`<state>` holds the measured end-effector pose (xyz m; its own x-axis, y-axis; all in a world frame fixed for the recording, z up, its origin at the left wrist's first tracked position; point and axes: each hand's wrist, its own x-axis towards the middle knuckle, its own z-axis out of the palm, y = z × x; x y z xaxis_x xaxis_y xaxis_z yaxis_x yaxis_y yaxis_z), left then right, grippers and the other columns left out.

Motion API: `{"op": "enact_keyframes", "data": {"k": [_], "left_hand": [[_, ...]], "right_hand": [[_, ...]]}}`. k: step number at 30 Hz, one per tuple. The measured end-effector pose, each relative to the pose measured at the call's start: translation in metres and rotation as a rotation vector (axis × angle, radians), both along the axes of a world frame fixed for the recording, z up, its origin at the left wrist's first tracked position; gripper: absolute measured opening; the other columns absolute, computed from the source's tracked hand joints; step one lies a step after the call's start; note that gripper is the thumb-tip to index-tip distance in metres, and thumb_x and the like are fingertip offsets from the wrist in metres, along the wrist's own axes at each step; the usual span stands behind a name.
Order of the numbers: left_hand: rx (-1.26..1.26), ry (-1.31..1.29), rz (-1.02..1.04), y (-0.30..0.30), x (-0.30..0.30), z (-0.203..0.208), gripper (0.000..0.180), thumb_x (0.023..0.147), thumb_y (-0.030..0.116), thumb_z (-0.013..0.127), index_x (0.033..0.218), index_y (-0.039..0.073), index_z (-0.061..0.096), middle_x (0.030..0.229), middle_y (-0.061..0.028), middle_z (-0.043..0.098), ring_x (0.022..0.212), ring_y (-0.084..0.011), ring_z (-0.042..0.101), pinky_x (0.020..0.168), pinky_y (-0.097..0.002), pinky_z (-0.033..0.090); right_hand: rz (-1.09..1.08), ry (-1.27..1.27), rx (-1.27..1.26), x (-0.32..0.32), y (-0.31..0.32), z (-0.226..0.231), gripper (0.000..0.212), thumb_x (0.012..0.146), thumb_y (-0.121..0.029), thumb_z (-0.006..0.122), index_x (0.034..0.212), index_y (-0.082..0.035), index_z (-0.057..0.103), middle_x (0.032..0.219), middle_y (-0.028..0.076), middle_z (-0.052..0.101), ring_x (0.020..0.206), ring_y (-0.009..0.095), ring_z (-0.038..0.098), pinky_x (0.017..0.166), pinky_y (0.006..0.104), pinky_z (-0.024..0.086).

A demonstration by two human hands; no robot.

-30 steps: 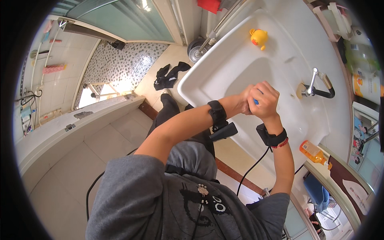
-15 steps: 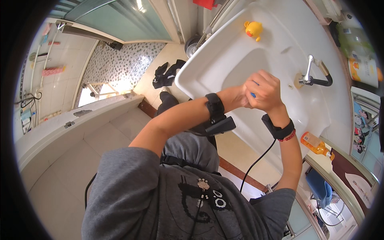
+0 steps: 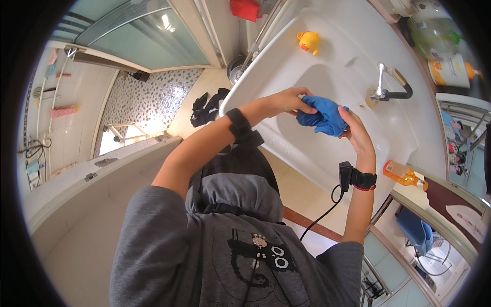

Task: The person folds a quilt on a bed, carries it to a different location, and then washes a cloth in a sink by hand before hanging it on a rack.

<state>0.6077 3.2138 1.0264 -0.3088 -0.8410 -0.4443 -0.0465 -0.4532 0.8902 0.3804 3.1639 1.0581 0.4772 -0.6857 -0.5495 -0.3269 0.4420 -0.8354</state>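
A crumpled blue cloth (image 3: 323,116) is held between both hands over the white sink basin (image 3: 266,77). My left hand (image 3: 290,102) grips its left side, thumb lying across the top edge. On the other side, my right hand (image 3: 358,130) has its fingers round the cloth's right edge, thumb on the near side. The cloth is bunched, and its underside is hidden. Beyond the right hand stands the faucet (image 3: 381,87), with its dark curved spout over the basin's right side.
A yellow toy duck (image 3: 308,41) sits at the basin's far end. An orange bottle (image 3: 401,173) lies on the right ledge, and a white pump bottle (image 3: 450,71) stands farther back. Dark clothes (image 3: 207,107) lie on the floor at left. A black cable (image 3: 327,212) hangs from my right wrist.
My hands, tightly clasped together before with only specks of blue showing, have moved apart. The blue cloth is now loosened and spread between them.
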Motion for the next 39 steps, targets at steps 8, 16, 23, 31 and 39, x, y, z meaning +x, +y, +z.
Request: {"op": "enact_keyframes", "data": {"k": [8, 16, 23, 31, 39], "left_hand": [[0.332, 0.636, 0.157, -0.014, -0.013, 0.037, 0.035, 0.083, 0.018, 0.052, 0.113, 0.001, 0.051, 0.113, -0.0112, 0.055, 0.103, -0.0222, 0.054, 0.092, -0.0361, 0.04], [0.292, 0.561, -0.216, -0.053, -0.031, 0.076, 0.051, 0.086, 0.024, 0.054, 0.127, 0.0, 0.037, 0.12, -0.0118, 0.05, 0.112, -0.022, 0.049, 0.096, -0.0356, 0.037], [0.189, 0.246, -0.707, -0.062, -0.115, 0.082, 0.052, 0.074, 0.005, 0.06, 0.122, -0.005, 0.042, 0.111, -0.0125, 0.054, 0.102, -0.0192, 0.053, 0.09, -0.0315, 0.042], [-0.111, -0.376, -1.101, -0.014, -0.252, 0.026, 0.035, 0.084, 0.035, 0.055, 0.079, 0.001, 0.061, 0.071, -0.0096, 0.063, 0.063, -0.0181, 0.062, 0.062, -0.029, 0.049], [-0.436, -0.025, -1.057, 0.033, -0.442, -0.013, 0.033, 0.086, 0.033, 0.055, 0.085, 0.002, 0.065, 0.072, -0.0045, 0.061, 0.065, -0.0105, 0.055, 0.062, -0.0247, 0.043]], "right_hand": [[-0.867, -0.653, 0.292, 0.017, 0.024, 0.024, 0.04, 0.09, -0.044, 0.045, 0.093, -0.006, 0.056, 0.081, 0.002, 0.059, 0.073, 0.008, 0.053, 0.063, 0.0225, 0.042], [-0.462, -0.564, -0.455, -0.014, 0.057, 0.007, 0.047, 0.082, -0.042, 0.059, 0.105, -0.001, 0.05, 0.098, 0.007, 0.054, 0.093, 0.015, 0.051, 0.084, 0.03, 0.04], [-1.222, -0.437, -0.26, -0.059, 0.136, 0.018, 0.039, 0.082, -0.021, 0.063, 0.11, 0.002, 0.05, 0.097, 0.007, 0.058, 0.089, 0.014, 0.056, 0.08, 0.0265, 0.044], [-1.671, -0.657, -0.621, -0.153, 0.261, 0.048, 0.034, 0.083, -0.009, 0.057, 0.114, 0.0, 0.047, 0.105, 0.009, 0.056, 0.098, 0.016, 0.054, 0.086, 0.0287, 0.043], [-1.509, 0.135, -0.477, -0.304, 0.362, 0.032, 0.05, 0.068, -0.002, 0.064, 0.116, -0.001, 0.048, 0.101, 0.011, 0.058, 0.095, 0.015, 0.054, 0.082, 0.0255, 0.042]]}}
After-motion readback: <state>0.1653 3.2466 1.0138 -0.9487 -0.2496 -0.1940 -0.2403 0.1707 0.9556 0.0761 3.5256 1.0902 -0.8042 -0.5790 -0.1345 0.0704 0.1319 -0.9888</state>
